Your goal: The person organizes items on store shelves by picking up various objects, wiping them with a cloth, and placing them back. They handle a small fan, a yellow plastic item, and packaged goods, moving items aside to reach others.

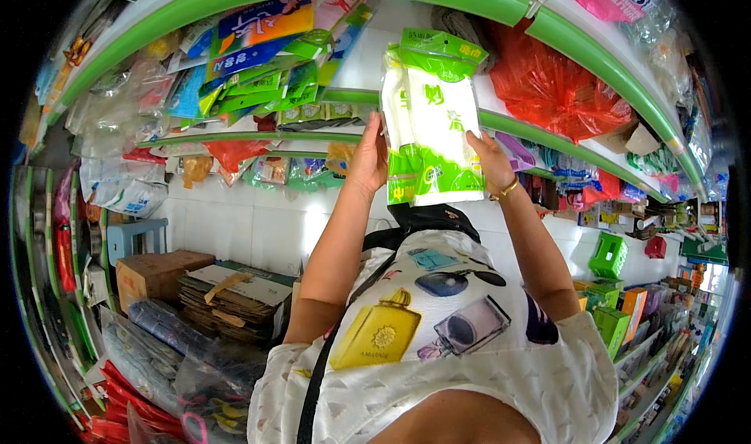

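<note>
My left hand (371, 161) and my right hand (494, 165) hold up green-and-white plastic packets in front of the shelves. The front packet (442, 123) has a green header, a white middle and a green lower band. Against its left side lies another similar packet (397, 104), partly hidden behind it. The left hand is closed against the left edge, its fingers upright and partly behind the packets. On the right edge the right hand grips, thumb at the front and the other fingers mostly hidden. A gold-coloured bracelet (505, 190) circles my right wrist.
Green-edged shelves (328, 94) carry more green packets (270, 88) at left and a red plastic bag (547, 84) at right. Below left are a cardboard box (160, 275), stacked flattened cardboard (235, 295) and a light-blue stool (137, 237). A green crate (608, 256) stands right.
</note>
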{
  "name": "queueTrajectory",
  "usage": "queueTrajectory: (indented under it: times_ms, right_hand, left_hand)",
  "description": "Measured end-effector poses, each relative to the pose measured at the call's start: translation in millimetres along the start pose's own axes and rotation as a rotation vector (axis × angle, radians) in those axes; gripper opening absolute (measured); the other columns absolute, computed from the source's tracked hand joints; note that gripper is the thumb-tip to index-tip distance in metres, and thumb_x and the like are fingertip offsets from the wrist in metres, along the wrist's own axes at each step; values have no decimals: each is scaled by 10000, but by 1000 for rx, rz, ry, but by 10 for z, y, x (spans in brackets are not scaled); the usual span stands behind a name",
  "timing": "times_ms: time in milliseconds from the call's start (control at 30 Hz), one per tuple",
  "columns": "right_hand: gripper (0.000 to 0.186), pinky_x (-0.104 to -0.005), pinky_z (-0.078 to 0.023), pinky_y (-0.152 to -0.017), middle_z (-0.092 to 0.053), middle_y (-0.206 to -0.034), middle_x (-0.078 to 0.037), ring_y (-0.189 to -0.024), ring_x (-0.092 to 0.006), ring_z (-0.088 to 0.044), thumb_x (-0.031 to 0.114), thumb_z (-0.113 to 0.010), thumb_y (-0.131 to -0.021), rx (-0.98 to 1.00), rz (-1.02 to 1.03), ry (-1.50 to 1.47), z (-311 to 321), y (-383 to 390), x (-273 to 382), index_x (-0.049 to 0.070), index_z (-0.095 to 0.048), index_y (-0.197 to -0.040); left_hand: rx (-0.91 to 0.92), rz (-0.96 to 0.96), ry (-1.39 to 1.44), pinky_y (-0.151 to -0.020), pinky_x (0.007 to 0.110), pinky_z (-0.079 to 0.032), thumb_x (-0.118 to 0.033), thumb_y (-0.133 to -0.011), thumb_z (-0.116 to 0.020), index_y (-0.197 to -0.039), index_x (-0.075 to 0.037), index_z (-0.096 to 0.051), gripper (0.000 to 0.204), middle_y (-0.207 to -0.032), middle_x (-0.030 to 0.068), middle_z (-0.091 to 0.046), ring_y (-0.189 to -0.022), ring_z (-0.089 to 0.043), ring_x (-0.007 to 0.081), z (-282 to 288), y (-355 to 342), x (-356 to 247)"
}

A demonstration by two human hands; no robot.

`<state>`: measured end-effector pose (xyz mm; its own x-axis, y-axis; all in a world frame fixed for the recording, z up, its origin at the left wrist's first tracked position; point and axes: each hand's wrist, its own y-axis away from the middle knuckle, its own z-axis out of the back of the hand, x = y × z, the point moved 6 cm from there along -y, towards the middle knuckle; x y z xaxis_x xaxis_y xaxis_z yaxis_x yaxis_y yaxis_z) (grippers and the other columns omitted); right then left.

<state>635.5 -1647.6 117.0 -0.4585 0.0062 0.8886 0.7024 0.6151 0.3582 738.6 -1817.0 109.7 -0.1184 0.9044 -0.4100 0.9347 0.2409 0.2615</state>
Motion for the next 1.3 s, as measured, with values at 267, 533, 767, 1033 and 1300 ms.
queueTrajectory:
  times_ms: [267,533,767,1033,1300]
  right_hand:
    - [279,-224,-451,-735,-609,-1026,-3,-856,-84,-571,132,-508,-900,-205,134,-15,357,85,1,42,-547,-1161]
    - [243,-215,-459,-698,-623,-968,-6,-815,-79,-580,105,-509,-895,-170,167,-52,512,361,-59,49,-570,-1124]
    - [234,-228,-469,-701,-628,-974,-16,-811,-94,-592,85,-517,-885,-107,122,-148,471,290,-115,54,-573,-1110]
    - [282,-231,-435,-803,-597,-1066,-6,-919,-74,-547,82,-526,-883,4,186,-100,337,185,46,56,-545,-1163]
    - [274,-247,-458,-797,-605,-1064,-30,-924,-97,-567,93,-523,-883,32,203,-116,629,302,383,41,-547,-1151]
  left_hand:
    - [-193,-95,-114,-909,371,-423,-257,-906,-488,-1237,-27,-416,409,-1175,85,-518,-1062,-507,213,293,-8,-27]
    - [-74,-48,8,-937,381,-400,-268,-917,-414,-1231,-14,-452,405,-1196,98,-538,-1084,-513,242,376,90,-68]
    - [-51,-40,-17,-917,370,-411,-263,-884,-487,-1196,2,-466,411,-1172,102,-542,-1058,-522,231,386,55,-59]
    - [-167,-77,-237,-902,374,-428,-358,-896,-482,-1255,-27,-419,493,-1208,111,-523,-1064,-531,241,-3,-9,-74]
    - [-179,-176,-181,-940,415,-396,-393,-928,-390,-1286,-18,-383,519,-1250,139,-489,-1112,-497,289,-146,40,40]
